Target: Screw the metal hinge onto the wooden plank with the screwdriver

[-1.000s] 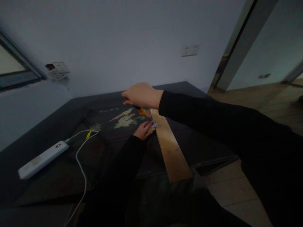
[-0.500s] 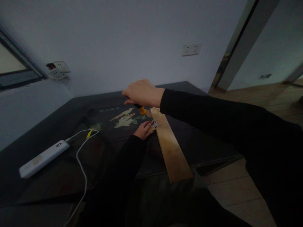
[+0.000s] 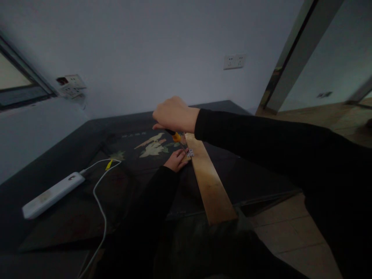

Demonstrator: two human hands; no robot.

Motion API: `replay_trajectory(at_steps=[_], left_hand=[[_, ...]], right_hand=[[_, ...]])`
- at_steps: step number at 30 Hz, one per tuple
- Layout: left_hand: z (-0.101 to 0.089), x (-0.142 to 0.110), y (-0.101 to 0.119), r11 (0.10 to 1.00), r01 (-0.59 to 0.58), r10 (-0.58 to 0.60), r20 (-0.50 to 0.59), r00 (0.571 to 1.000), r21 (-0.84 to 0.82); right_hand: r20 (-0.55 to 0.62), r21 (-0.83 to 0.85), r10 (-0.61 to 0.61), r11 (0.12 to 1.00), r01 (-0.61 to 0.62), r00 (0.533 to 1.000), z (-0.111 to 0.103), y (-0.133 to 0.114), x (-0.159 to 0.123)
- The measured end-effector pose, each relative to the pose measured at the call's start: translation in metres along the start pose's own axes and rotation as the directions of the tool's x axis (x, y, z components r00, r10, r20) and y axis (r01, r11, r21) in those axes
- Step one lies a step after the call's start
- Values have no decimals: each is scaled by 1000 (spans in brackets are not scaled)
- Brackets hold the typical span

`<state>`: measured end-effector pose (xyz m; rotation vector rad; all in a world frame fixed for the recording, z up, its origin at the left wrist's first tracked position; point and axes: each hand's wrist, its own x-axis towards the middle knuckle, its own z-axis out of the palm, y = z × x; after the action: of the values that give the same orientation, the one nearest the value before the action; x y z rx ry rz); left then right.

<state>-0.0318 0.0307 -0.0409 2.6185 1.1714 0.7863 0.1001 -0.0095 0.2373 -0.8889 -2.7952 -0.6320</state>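
Note:
My right hand [image 3: 173, 115] is closed in a fist round the handle of a screwdriver [image 3: 176, 136] with a yellow collar, its shaft pointing down at a small metal hinge [image 3: 190, 152] on a long wooden strip [image 3: 208, 180]. My left hand [image 3: 176, 160] rests beside the hinge, its fingers pressed against it at the strip's left edge. Both lie on a dark panel [image 3: 139, 155] painted with pale birds and leaves. Both sleeves are black.
A white power bank [image 3: 50, 195] with a white cable [image 3: 100, 201] lies at the left on the dark table [image 3: 52, 162]. Wall sockets [image 3: 234, 61] sit on the back wall. A doorway and tiled floor [image 3: 293, 232] lie to the right.
My right hand has turned slightly on the screwdriver and shifted a little right. My left hand and the strip stay put.

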Motion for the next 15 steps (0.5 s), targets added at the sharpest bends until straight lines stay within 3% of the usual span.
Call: replay_trajectory(at_steps=[4,8,10,15], left_hand=[[0,-1,0,1000,8,-8,-3,1000,18],[0,-1,-3,999,29,-29,13,999,37],[0,-1,-3,999,30,-31,16,999,37],[0,-1,0,999,17,-17,2,1000,34]], right_hand=[[151,53,-19,999,11,988,-7,2,1],[348,124,-124,989,86,929,-20,1,1],[320,135,-135,986,96,938,-21,-1,0],[101,71,-47,997,40,994,-7,-3,-1]])
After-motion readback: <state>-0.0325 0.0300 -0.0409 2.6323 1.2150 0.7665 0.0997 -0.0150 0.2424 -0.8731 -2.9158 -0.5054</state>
